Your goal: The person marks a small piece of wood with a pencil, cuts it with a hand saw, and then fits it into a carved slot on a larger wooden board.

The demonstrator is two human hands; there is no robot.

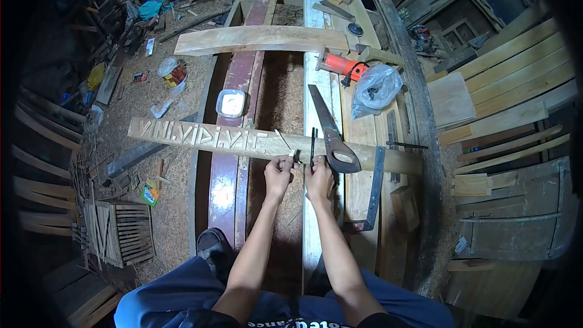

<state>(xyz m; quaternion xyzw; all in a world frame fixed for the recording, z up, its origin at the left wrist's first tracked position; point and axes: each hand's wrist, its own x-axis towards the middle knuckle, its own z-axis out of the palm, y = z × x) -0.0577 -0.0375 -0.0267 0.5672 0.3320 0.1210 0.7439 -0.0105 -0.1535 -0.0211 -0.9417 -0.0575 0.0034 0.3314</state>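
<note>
A long wooden board (212, 136) lies crosswise in front of me, with raised letters (200, 133) made of pale strips reading roughly "VINI.VIDI.VIC". My left hand (279, 175) is closed in a pinch at the board's near edge, on a small pale piece (296, 157) too small to name surely. Beside it, my right hand (319, 179) is closed around a thin dark pencil-like stick (313, 140) pointing away from me. A loose thin strip (283, 140) rests on the board near the last letter. Just right of my hands lies a handsaw (334, 140) across the board.
A metal square (375, 188) lies right of the saw. Beyond are a red power tool (343, 65), a plastic bag (378, 88), a tub of white stuff (231, 104) and a curved plank (261, 39). Gaps open between the bench beams (223, 188). Other people are at the far end.
</note>
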